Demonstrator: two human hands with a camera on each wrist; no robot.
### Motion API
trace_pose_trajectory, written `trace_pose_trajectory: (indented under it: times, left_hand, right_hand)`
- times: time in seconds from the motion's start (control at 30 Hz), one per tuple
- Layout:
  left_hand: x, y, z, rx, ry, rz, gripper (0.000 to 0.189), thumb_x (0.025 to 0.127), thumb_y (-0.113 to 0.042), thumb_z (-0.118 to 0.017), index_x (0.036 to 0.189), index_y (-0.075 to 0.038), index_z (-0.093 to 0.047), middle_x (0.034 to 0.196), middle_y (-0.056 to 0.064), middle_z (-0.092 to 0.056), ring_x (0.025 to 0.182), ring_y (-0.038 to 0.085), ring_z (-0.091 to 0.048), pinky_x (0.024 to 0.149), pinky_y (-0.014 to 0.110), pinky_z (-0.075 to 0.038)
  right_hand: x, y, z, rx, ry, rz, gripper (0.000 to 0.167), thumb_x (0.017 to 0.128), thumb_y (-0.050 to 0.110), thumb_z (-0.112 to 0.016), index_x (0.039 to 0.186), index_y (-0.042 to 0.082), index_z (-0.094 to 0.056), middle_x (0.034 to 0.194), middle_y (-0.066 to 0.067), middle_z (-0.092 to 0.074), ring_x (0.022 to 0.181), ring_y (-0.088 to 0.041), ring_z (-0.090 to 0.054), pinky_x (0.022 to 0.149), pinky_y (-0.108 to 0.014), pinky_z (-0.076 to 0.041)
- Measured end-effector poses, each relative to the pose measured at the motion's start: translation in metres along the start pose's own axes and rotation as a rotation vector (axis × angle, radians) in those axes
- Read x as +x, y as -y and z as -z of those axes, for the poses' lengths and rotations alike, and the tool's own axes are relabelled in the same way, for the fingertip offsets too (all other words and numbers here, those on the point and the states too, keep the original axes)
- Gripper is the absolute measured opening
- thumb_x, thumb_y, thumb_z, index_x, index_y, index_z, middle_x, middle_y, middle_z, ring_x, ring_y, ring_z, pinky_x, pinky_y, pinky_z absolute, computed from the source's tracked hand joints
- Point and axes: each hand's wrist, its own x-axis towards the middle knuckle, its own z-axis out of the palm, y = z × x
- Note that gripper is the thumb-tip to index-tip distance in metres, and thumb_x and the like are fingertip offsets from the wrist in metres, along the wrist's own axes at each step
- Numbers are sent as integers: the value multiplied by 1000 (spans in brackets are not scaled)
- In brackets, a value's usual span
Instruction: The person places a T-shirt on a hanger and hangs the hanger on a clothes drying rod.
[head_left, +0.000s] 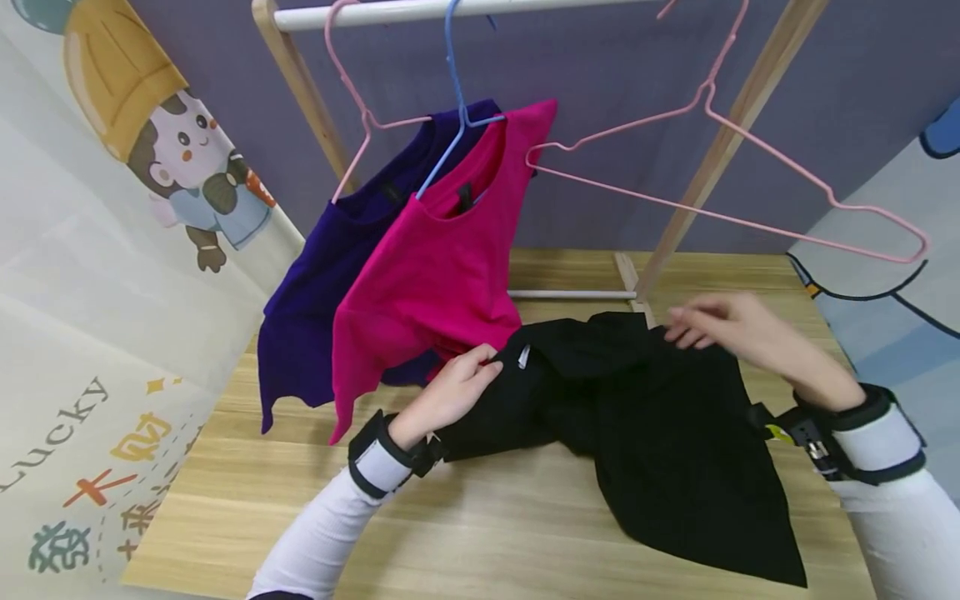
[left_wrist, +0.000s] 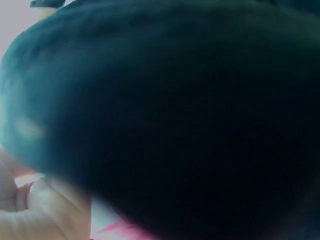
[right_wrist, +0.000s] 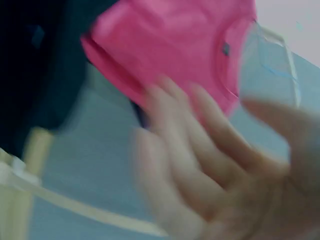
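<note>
The black garment (head_left: 675, 442) lies slumped across the bench (head_left: 480, 533), from the centre of the frame to the lower right, with a small white tag (head_left: 523, 357) near its upper left edge. It looks light, soft and limp, unlikely to break but apt to sag and fold over itself, so two holds well apart along the upper edge should control it best. The left hand (head_left: 459, 385), at centre, has its grip pinching the garment's edge near the tag. The right hand (head_left: 723, 321), at right, holds nothing; its grip is loose, fingers apart in the right wrist view. Above it hangs a bare pink hanger (head_left: 708, 87). Left of centre hang a bright pink top (head_left: 442, 275) and a purple top (head_left: 300, 308).
</note>
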Motion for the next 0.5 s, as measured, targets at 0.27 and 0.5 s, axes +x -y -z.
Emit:
trace_pose_trajectory:
  times: [0.27, 0.5]
  left_hand:
    - [-4, -5, -3, -19, 18, -49, 14, 92, -12, -44, 78, -7, -44, 61, -3, -30, 58, 9, -35, 55, 21, -29]
    - [-11, -14, -13, 7, 185, -125, 9, 93, -12, -44, 96, -6, -50, 58, -6, -35, 53, 4, -34, 52, 18, -31]
  right_hand:
    - [15, -35, -69, 121, 331, -251, 56, 95, 36, -37, 121, -14, -41, 98, -20, -62, 83, -24, -62, 68, -34, -50]
    - [32, -27, -79, 327, 238, -269, 73, 93, 37, -41, 136, -7, -3, 114, -30, -49, 94, -32, -58, 74, -37, -49]
